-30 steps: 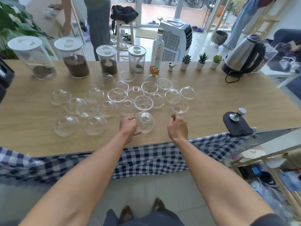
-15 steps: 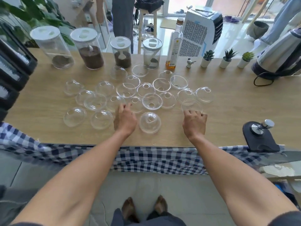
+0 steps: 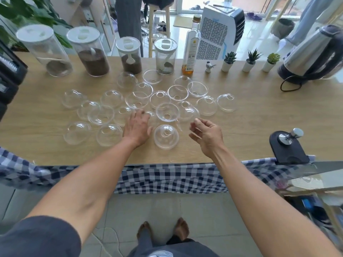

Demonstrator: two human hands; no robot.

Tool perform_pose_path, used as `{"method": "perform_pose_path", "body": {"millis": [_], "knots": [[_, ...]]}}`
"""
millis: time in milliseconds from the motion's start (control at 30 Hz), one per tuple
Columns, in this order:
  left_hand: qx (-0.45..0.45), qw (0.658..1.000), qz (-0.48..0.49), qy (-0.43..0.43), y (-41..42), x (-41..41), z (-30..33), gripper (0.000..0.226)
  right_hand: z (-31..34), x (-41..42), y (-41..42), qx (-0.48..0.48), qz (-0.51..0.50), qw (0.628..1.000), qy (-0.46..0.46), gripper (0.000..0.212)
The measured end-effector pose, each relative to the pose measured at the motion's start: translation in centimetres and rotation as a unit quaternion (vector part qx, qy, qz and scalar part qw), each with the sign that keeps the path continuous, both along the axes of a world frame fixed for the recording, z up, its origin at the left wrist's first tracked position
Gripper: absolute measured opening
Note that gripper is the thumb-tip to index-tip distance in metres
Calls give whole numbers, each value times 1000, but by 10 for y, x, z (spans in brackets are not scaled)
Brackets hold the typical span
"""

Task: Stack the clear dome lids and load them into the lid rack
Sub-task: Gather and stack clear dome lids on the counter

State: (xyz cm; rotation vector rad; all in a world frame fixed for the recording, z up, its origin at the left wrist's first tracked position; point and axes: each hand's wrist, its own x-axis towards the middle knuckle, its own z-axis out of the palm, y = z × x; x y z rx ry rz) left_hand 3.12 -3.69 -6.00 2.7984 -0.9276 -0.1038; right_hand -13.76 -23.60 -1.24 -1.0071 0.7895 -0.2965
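Pale wooden worktop, checked cloth draped over its near edge, jars and a kettle along the back, clear dome lids scattered across the middle. Left hand lies palm down, fingers spread, on lids left of the nearest lid. Right hand hovers, fingertips pinching a lifted lid's rim.

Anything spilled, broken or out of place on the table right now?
Nothing spilled or visibly broken. The dome lids lie loose across the table, some dome-up and others upturned, none stacked yet. The checked cloth hangs bunched off the near edge.
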Motion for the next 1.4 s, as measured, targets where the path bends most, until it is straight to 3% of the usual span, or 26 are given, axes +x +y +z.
{"method": "perform_pose_path", "body": {"millis": [100,267,567,667,833,1100,1400], "knots": [[-30,999,14,30,7,-4,2,29,1,0,10,121,46,991,-36,4],[-83,995,33,49,30,-20,18,25,-7,0,31,157,79,984,-7,1],[-234,972,29,-16,62,-36,48,43,-24,9,52,63,34,991,109,5],[-268,963,5,-3,58,-46,53,50,-32,11,55,5,19,989,144,9],[-242,968,-64,29,41,-67,50,60,-40,12,56,-104,17,974,202,7],[-177,978,-80,70,11,-84,25,71,-31,6,37,-137,1,968,212,9],[-243,964,-53,90,1,-88,4,69,-36,14,28,-229,97,948,201,13]]}}
